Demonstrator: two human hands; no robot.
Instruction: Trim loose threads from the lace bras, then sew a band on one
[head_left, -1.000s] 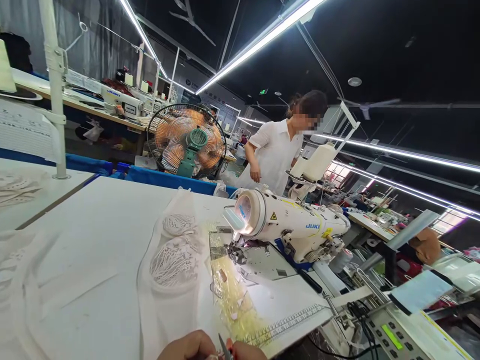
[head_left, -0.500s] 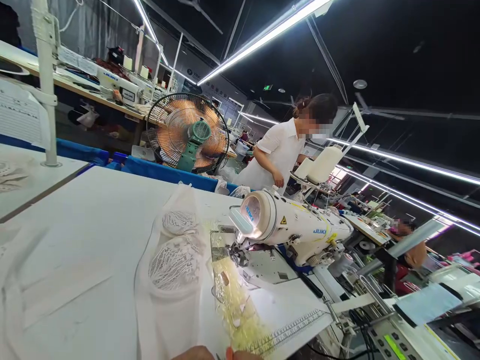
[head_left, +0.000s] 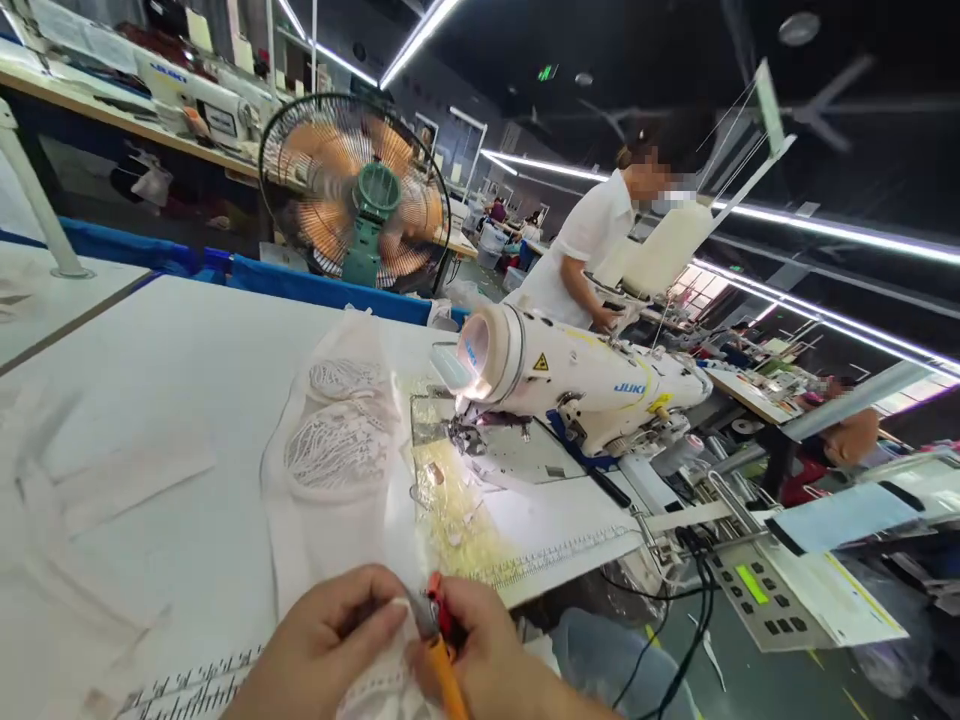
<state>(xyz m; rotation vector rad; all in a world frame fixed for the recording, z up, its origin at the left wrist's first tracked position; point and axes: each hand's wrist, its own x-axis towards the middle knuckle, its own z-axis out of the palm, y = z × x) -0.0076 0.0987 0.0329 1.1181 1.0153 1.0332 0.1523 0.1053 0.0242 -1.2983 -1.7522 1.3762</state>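
Note:
My left hand (head_left: 337, 640) is closed in a pinch on the edge of a white lace-trimmed garment piece (head_left: 382, 690), at the bottom of the head view. Close beside it, my right hand (head_left: 480, 640) is wrapped round small thread snips (head_left: 448, 680) with red and orange on the handle. Their metal part sits by the cloth edge; whether the blades touch it I cannot tell. Beyond my hands, a white bra piece with lace cups (head_left: 337, 445) lies flat on the white table (head_left: 202, 390). A JUKI sewing machine (head_left: 570, 375) stands to its right, its lamp lit.
Yellowish clear film (head_left: 457, 515) covers the table by the needle area. Ruler markings run along the front edge. A control box (head_left: 780, 600) and cables hang at right, above a bin (head_left: 615, 660). Behind the table are a large fan (head_left: 360, 195) and a person in white (head_left: 585, 240).
Both hands have risen into view from the bottom edge, with the white cloth and snips now showing. The view has tilted down, and the person behind has shifted right.

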